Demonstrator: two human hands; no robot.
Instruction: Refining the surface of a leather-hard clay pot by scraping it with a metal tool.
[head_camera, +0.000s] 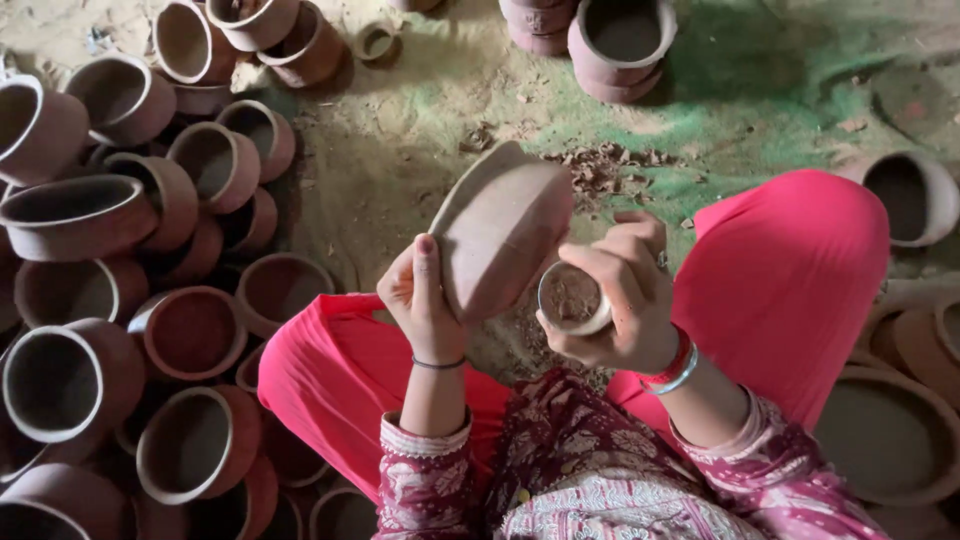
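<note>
Clay bowl gripped at centre by left hand; small cup clasped in right hand. Bare floor above; pots crowd left, cut off at edges.

No packages, labels, signs or screens anywhere.

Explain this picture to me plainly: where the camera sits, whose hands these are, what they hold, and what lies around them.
The one camera sits on the person's head and looks down at their lap and the dirt floor. No machine is here, only two bare hands. The left hand steadies a shallow reddish-brown clay bowl, tilted on edge. The right hand wraps a small round clay cup beside the bowl. Piled brown clay pots crowd the left side, more pots stand at the top, and flat clay dishes lie on the right.
</note>
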